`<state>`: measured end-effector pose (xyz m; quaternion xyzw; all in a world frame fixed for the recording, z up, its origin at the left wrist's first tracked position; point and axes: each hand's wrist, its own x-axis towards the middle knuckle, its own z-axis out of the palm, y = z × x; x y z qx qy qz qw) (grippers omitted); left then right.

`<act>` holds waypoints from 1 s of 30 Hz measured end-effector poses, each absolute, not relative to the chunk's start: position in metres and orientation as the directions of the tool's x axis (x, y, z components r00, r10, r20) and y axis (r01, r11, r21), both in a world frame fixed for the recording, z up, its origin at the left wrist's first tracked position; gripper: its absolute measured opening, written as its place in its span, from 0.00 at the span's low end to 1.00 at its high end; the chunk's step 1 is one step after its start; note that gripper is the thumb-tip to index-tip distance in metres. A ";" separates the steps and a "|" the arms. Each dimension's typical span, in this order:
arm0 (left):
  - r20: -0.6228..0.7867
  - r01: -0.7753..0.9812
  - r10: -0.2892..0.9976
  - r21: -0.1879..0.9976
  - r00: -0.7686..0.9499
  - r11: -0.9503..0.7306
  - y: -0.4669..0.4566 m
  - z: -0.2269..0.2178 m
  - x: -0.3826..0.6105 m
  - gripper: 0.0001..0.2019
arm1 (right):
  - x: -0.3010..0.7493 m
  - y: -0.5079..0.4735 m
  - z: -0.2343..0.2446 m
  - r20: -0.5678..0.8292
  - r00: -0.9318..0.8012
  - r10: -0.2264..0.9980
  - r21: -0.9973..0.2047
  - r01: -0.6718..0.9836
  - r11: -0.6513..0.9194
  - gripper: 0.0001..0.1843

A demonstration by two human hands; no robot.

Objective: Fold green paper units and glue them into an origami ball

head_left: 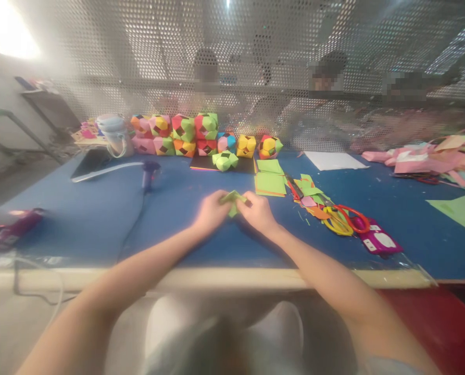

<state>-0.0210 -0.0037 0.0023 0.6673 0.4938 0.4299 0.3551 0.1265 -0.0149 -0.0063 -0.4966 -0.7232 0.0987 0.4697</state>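
Between my two hands, just above the blue tabletop, is a small folded piece of green paper (233, 204). My left hand (212, 211) pinches its left side, and my right hand (259, 210) pinches its right side. Beyond my hands lies a green folded paper piece (225, 160) on a dark sheet. Stacks of green square paper (270, 183) sit a little past my right hand. Behind them stand several multicoloured folded paper balls (207, 127) in rows. The exact folds of the held paper are blurred.
Right of my hands lie paper scraps (312, 195), yellow scissors (337, 221), red-handled scissors (355, 217) and a purple power strip (379, 237). A purple glue gun (150, 174) with a cord is at left, near a lidded cup (114, 133). A perforated metal screen (255, 62) rises behind; people sit beyond it.
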 end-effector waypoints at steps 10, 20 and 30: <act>0.157 0.191 0.970 0.963 0.187 -0.192 0.002 -0.003 -0.022 0.16 | 0.129 -0.013 -0.007 0.590 -0.048 0.806 -0.605 0.635 0.480 0.12; 0.172 0.169 0.948 0.960 0.269 -0.222 0.004 -0.003 -0.026 0.19 | 0.131 -0.012 -0.007 0.583 -0.047 0.811 -0.617 0.624 0.480 0.12; 0.169 0.209 0.923 0.945 0.346 -0.251 0.007 0.003 -0.033 0.22 | 0.132 -0.011 -0.009 0.582 -0.058 0.811 -0.618 0.616 0.488 0.12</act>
